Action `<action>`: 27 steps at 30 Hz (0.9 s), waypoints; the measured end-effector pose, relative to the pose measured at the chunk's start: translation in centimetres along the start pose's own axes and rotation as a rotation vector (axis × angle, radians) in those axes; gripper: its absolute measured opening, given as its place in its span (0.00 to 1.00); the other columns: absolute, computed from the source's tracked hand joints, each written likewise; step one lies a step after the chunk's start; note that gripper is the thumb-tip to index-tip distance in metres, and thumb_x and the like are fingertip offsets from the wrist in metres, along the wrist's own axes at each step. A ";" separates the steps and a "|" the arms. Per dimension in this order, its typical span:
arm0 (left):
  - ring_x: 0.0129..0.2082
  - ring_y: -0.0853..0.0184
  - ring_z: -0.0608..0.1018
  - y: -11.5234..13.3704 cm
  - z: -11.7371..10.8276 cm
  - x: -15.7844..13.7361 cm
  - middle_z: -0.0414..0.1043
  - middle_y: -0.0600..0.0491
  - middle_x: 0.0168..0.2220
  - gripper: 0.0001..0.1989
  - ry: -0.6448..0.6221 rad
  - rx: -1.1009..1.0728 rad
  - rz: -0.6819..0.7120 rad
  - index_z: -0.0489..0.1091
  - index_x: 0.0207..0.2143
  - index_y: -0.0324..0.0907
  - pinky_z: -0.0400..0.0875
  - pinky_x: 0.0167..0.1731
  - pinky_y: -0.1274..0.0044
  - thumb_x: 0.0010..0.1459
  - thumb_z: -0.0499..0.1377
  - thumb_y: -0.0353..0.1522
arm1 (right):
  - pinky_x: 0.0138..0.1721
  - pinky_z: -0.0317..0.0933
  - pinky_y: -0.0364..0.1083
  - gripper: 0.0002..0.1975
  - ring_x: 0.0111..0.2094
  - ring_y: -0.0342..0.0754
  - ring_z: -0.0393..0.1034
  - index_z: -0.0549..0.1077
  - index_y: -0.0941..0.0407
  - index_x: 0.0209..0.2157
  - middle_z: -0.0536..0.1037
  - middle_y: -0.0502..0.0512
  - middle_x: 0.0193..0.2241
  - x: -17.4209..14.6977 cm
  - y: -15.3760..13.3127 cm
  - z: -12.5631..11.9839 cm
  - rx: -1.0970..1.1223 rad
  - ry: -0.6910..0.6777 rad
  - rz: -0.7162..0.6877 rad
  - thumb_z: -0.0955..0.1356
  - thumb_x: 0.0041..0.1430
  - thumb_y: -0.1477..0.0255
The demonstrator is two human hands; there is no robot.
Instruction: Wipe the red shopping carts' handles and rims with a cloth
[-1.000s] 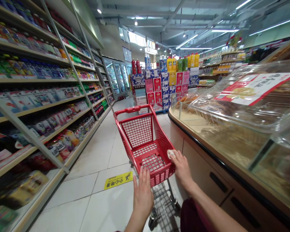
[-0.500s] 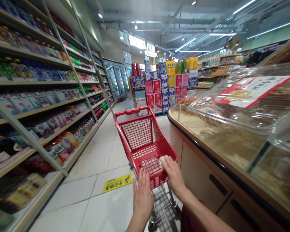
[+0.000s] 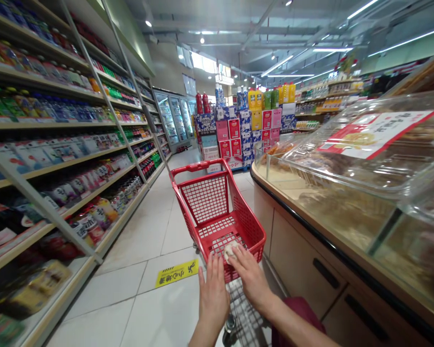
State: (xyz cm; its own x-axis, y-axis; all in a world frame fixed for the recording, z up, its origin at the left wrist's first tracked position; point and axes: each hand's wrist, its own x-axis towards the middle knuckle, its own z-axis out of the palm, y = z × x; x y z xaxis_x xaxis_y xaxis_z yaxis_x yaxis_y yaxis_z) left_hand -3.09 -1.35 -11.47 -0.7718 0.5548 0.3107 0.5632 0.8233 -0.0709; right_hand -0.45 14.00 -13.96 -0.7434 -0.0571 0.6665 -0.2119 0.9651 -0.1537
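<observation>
A red plastic shopping cart [image 3: 252,230] stands in front of me, its mesh basket holding nothing that I can see. My right hand [image 3: 252,277] is at the basket's near edge, its fingers over a crumpled whitish cloth [image 3: 230,250]. Close beside it, my left hand [image 3: 214,295] lies with straight fingers at the near left corner of the basket. No object shows in the left hand. Both hands hide part of the near rim.
Drink shelves [image 3: 68,166] line the left side. At right, a bakery counter [image 3: 292,193] bears clear plastic food boxes [image 3: 379,132]. Stacked drink cartons [image 3: 235,130] stand ahead. A yellow floor sticker [image 3: 177,273] lies left of the cart, on white tiles.
My right hand has slid left with the cloth along the cart's near edge, closer to my left hand. The left hand and the cart have stayed in place.
</observation>
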 end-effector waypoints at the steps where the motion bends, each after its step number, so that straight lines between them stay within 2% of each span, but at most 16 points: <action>1: 0.59 0.59 0.52 -0.1 -0.1 0.0 0.51 0.48 0.59 0.31 -0.008 -0.003 0.004 0.54 0.55 0.38 0.49 0.55 0.60 0.45 0.49 0.28 | 0.51 0.54 0.54 0.22 0.57 0.50 0.49 0.63 0.52 0.51 0.62 0.55 0.54 0.0 0.2 -0.2 -0.004 -0.012 0.000 0.58 0.56 0.80; 6: 0.59 0.60 0.51 0.0 -0.5 -0.1 0.48 0.49 0.59 0.31 -0.049 -0.028 -0.002 0.52 0.56 0.38 0.49 0.55 0.60 0.46 0.48 0.27 | 0.50 0.54 0.57 0.23 0.56 0.53 0.52 0.65 0.55 0.50 0.62 0.61 0.53 0.7 2.3 -0.7 -0.082 0.034 0.299 0.57 0.54 0.83; 7: 0.60 0.60 0.50 0.1 -0.5 -0.1 0.48 0.49 0.60 0.31 -0.055 -0.035 -0.007 0.52 0.56 0.38 0.49 0.55 0.60 0.47 0.48 0.27 | 0.51 0.54 0.57 0.22 0.56 0.52 0.52 0.65 0.55 0.50 0.63 0.61 0.53 0.6 2.0 -0.5 -0.073 0.046 0.290 0.57 0.54 0.83; 12: 0.60 0.59 0.50 0.1 -0.6 -0.1 0.48 0.48 0.60 0.31 -0.084 -0.045 -0.017 0.51 0.56 0.37 0.47 0.56 0.59 0.46 0.49 0.28 | 0.52 0.55 0.53 0.22 0.57 0.49 0.50 0.63 0.53 0.52 0.62 0.55 0.54 0.4 -1.4 0.7 0.011 0.035 0.028 0.58 0.56 0.80; 18: 0.60 0.60 0.49 0.1 -0.6 -0.1 0.47 0.49 0.60 0.31 -0.093 -0.065 0.001 0.50 0.57 0.38 0.47 0.56 0.59 0.47 0.49 0.28 | 0.51 0.55 0.57 0.23 0.57 0.52 0.51 0.65 0.57 0.50 0.63 0.61 0.53 0.8 0.4 0.5 -0.079 0.092 0.218 0.57 0.54 0.84; 20: 0.60 0.60 0.49 0.2 -0.4 -0.1 0.47 0.49 0.60 0.31 -0.091 -0.057 -0.021 0.51 0.56 0.38 0.47 0.56 0.59 0.47 0.48 0.28 | 0.51 0.55 0.55 0.22 0.57 0.51 0.50 0.64 0.56 0.51 0.63 0.60 0.53 0.6 -0.2 0.8 -0.067 0.105 0.159 0.57 0.55 0.83; 22: 0.60 0.60 0.50 0.2 -0.3 -0.1 0.47 0.50 0.60 0.31 -0.086 -0.046 -0.035 0.51 0.56 0.38 0.47 0.56 0.59 0.47 0.48 0.28 | 0.52 0.55 0.54 0.21 0.58 0.49 0.49 0.64 0.55 0.51 0.63 0.57 0.53 0.5 -1.1 1.0 -0.022 0.084 0.043 0.58 0.56 0.81; 24: 0.59 0.60 0.50 0.1 -0.3 -0.2 0.48 0.50 0.60 0.31 -0.079 -0.037 -0.024 0.51 0.56 0.38 0.47 0.56 0.59 0.46 0.48 0.28 | 0.51 0.56 0.53 0.22 0.57 0.49 0.49 0.63 0.54 0.51 0.63 0.56 0.53 0.4 -1.0 0.9 0.007 0.052 -0.018 0.59 0.55 0.81; 25: 0.59 0.60 0.50 0.1 -0.4 -0.2 0.48 0.50 0.59 0.31 -0.072 -0.034 -0.013 0.51 0.56 0.38 0.48 0.56 0.59 0.46 0.48 0.28 | 0.51 0.56 0.53 0.22 0.57 0.49 0.50 0.63 0.54 0.51 0.64 0.56 0.53 0.4 -0.4 0.7 0.003 0.047 0.000 0.58 0.55 0.81; 27: 0.59 0.60 0.51 0.0 -0.3 -0.3 0.49 0.50 0.59 0.32 -0.055 -0.033 0.006 0.51 0.56 0.38 0.48 0.55 0.59 0.46 0.48 0.28 | 0.51 0.56 0.55 0.23 0.56 0.51 0.52 0.64 0.55 0.51 0.64 0.59 0.52 0.5 1.4 0.2 -0.043 0.067 0.125 0.58 0.54 0.83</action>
State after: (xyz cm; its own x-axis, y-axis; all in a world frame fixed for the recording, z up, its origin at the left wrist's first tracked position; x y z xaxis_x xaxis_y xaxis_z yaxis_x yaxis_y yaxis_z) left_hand -2.73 -1.56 -11.28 -0.7832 0.5660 0.2573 0.5763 0.8162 -0.0413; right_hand -1.23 15.27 -13.96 -0.7182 0.0800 0.6912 -0.0921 0.9737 -0.2085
